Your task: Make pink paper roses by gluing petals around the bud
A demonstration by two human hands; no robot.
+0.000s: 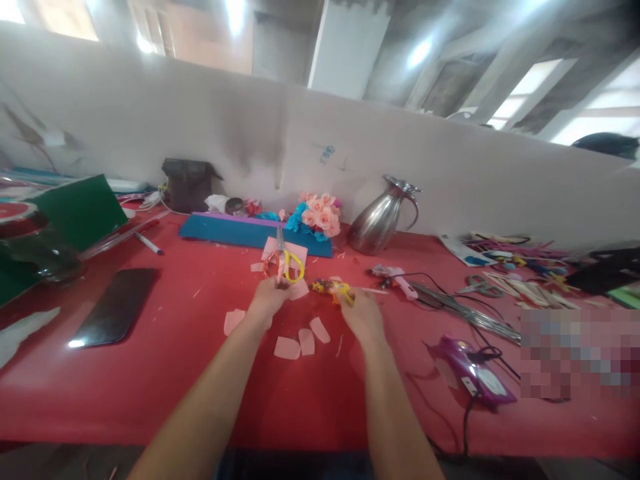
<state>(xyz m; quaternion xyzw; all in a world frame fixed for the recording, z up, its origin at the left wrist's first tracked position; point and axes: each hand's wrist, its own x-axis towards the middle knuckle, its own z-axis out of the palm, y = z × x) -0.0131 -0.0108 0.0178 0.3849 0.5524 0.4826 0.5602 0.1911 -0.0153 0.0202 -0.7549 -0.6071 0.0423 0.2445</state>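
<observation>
My left hand (267, 300) is closed in a pinch on a small pink paper piece (281, 272), its shape partly hidden by the fingers. Right behind it lie scissors (294, 265) with yellow and orange handles, over a pink paper sheet (270, 248). My right hand (363, 313) grips a yellow glue gun (340, 291), its dark-patterned front pointing left toward the left hand. A pale stick (373, 290) juts from its back. Several cut pink paper petals (287, 347) lie on the red table (310, 400) in front of and beside the hands.
Behind stand pink paper flowers (320, 217), a blue sheet (225, 231) and a steel jug (377, 220). On the right are a pink corded tool (397, 280), wires (465, 313) and a purple device (473, 373). A phone (117, 307) and a glass jar (40, 250) are left.
</observation>
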